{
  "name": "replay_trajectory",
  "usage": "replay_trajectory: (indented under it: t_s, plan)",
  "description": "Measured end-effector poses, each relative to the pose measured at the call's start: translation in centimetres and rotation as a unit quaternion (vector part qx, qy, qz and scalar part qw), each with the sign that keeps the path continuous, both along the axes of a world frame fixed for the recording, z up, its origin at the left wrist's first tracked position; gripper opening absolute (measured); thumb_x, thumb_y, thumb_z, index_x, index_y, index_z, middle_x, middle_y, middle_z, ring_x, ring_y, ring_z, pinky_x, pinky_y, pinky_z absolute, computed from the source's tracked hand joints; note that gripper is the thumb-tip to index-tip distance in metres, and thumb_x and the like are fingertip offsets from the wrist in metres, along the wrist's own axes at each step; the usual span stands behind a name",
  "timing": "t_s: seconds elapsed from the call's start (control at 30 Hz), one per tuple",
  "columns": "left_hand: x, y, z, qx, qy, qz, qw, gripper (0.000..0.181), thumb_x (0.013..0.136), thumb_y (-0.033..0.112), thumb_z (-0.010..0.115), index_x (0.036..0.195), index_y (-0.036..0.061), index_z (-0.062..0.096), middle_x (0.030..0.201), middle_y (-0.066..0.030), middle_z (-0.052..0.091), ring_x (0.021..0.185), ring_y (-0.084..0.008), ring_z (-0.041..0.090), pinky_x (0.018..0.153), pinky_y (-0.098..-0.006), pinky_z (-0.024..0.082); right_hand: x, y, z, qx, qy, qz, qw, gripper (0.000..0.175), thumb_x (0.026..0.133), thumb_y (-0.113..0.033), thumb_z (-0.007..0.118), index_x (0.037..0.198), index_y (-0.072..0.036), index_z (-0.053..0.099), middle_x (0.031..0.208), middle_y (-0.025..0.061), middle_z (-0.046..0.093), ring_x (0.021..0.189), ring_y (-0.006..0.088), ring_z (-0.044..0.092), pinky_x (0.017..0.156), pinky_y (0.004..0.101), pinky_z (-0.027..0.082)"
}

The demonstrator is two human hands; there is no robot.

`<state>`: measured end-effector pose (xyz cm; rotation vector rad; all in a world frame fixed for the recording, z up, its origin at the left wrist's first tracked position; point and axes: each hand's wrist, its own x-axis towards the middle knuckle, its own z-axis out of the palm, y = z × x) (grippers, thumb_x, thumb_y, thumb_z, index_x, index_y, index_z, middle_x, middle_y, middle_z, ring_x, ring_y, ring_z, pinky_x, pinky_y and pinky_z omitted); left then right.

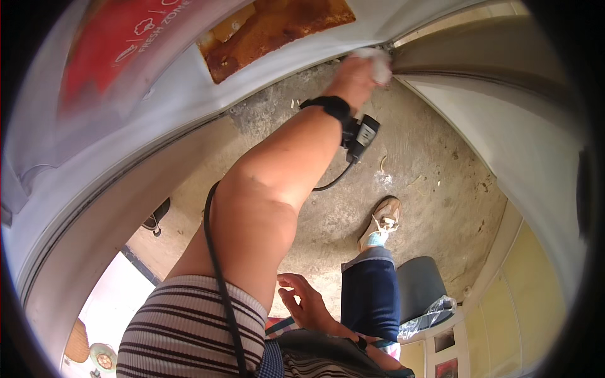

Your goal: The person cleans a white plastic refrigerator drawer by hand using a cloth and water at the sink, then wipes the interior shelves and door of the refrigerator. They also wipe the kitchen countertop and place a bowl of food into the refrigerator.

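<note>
My left hand (360,71), blurred, reaches far forward and is closed on a white cloth (381,68). The cloth touches the corner where the white refrigerator body (279,61) meets a panel that looks like its open door (453,113). A black strap (336,109) with a small cabled device (364,137) circles that wrist. Close to my body, my right hand (307,304) hangs with loosely bent fingers and nothing in it. To the left of the cloth, a brown, stained rectangular patch (274,35) marks the white surface.
A red, clear-edged drawer front (118,56) bearing writing is at the upper left. My shoe (385,215) stands on the concrete floor (326,222), strewn with small scraps. Behind it is a grey bin (423,283) with a clear plastic bag (430,316). A black cable (212,250) runs along my arm.
</note>
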<state>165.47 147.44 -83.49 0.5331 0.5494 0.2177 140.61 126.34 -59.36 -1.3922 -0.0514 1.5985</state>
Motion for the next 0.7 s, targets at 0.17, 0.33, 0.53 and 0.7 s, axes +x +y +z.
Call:
replay_trajectory:
  t_s: [0.17,0.33,0.53,0.7]
  plan:
    - [1.1,0.9,1.5,0.245,0.080,-0.123,0.958,0.013,0.084,0.010,0.051,0.095,0.0065,0.058,0.076,-0.0057,0.060,0.075,-0.0185,0.060,0.063,-0.0335,0.048,0.2,0.5,0.3,-0.004,-0.015,0.000,1.000,0.029,0.090,-0.011,0.053,0.117,0.000,0.048,0.112,0.0193,0.055,0.101,0.0297,0.059,0.079,0.0343,0.051]
    - [-12.3,-2.2,6.4,0.698,0.153,-0.370,0.594,0.008,0.078,0.003,0.056,0.082,0.0049,0.063,0.088,-0.0167,0.060,0.083,-0.0305,0.058,0.075,-0.0450,0.046,0.2,1.0,0.0,-0.009,-0.041,0.007,0.999,0.028,0.091,-0.008,0.053,0.117,0.000,0.048,0.109,0.0158,0.055,0.101,0.0234,0.059,0.079,0.0315,0.050]
    - [-27.6,-2.5,8.8,0.546,0.256,-0.405,0.687,0.032,0.074,-0.008,0.051,0.102,0.0053,0.059,0.098,-0.0165,0.058,0.089,-0.0341,0.057,0.077,-0.0404,0.047,-2.1,1.0,-1.4,-0.023,-0.087,0.004,0.996,0.028,0.088,-0.010,0.055,0.115,-0.004,0.051,0.106,0.0158,0.057,0.092,0.0249,0.061,0.072,0.0323,0.051]
    - [-32.9,-2.7,14.2,0.566,0.261,-0.296,0.724,0.032,0.073,-0.004,0.051,0.102,0.0061,0.059,0.093,-0.0168,0.059,0.084,-0.0366,0.056,0.074,-0.0420,0.045,-5.7,-0.9,-5.4,-0.086,-0.117,-0.044,0.988,0.026,0.090,-0.018,0.055,0.113,-0.006,0.054,0.088,0.0096,0.062,0.078,0.0172,0.060,0.069,0.0289,0.048]
